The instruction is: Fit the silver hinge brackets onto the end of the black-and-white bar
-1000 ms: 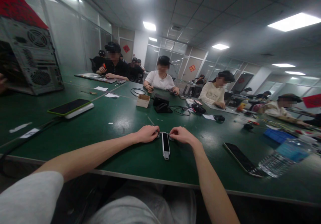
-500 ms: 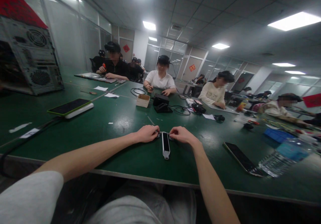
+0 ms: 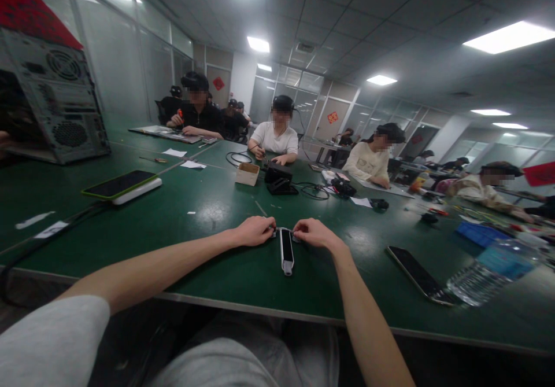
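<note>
Left hand (image 3: 254,231), right hand (image 3: 314,234) unmoved — slim device (image 3: 286,251) between, long axis toward body.

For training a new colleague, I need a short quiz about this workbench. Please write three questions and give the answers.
1. True or false: the smartphone on the green workbench lies nearer the person's right hand than the left hand.

2. Multiple choice: what lies on the bench between the two hands?
A. a slim black-and-white device
B. a cardboard box
C. a water bottle

3. Short answer: what stands on the bench at the far left, with round vent grilles on its panel?

Key: 1. True. 2. A. 3. A computer tower.
</note>
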Available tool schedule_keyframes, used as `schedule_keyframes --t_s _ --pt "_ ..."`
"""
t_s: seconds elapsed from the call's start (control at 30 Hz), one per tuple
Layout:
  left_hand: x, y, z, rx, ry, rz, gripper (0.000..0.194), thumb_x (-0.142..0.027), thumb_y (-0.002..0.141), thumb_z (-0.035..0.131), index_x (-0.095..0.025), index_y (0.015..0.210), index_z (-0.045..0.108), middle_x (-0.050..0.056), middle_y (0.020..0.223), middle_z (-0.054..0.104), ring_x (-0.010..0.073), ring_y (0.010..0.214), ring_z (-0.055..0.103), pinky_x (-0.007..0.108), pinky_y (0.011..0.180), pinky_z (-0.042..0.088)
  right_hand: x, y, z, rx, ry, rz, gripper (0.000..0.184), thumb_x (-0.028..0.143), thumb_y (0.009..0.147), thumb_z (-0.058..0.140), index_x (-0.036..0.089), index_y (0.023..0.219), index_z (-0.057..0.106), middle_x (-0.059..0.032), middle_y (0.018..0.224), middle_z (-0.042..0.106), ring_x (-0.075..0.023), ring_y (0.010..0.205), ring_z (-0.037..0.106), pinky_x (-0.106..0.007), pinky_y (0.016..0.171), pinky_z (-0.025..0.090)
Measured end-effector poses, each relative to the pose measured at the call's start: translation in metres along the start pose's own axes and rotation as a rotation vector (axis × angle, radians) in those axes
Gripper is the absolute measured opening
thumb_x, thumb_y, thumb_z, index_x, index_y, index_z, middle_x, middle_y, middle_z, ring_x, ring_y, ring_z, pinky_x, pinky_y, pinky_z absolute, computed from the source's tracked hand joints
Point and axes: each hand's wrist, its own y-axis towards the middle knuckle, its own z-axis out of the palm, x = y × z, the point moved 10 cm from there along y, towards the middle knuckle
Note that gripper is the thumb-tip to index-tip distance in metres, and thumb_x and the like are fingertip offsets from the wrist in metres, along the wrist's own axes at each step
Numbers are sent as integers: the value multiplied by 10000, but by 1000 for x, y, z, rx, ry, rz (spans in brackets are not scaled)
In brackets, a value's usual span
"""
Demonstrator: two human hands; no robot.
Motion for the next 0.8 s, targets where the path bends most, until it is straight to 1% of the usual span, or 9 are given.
schedule_keyframes --t_s 0.23,0.43,0.6,0.8 --pt "3 2 3 -10 6 15 180 -236 898 424 -190 1008 558 44 858 671 194 774 634 262 664 440 1 0 0 11 0 -25 203 260 813 542 169 891 706 -40 855 710 -148 756 627 -227 668 445" --pt "4 2 4 -6 37 -9 186 -232 891 434 -193 1015 567 47 861 675 210 798 641 268 667 442 7 -2 -2 0 -4 -60 214 261 819 545 176 912 719 -37 895 715 -154 798 633 -235 716 451" --pt "2 1 2 2 26 -8 189 -228 894 431 -191 1022 565 47 883 680 201 798 641 263 672 440 4 -2 -6 -26 10 -20 197 264 803 576 169 910 711 -38 871 711 -152 776 627 -226 683 444" --pt "1 0 1 -3 25 -3 182 -233 895 429 -184 1008 564 47 866 677 202 785 640 262 653 435 1 -2 -2 5 -1 -35 257 323 856 518 167 910 715 -34 863 704 -151 765 613 -234 672 426"
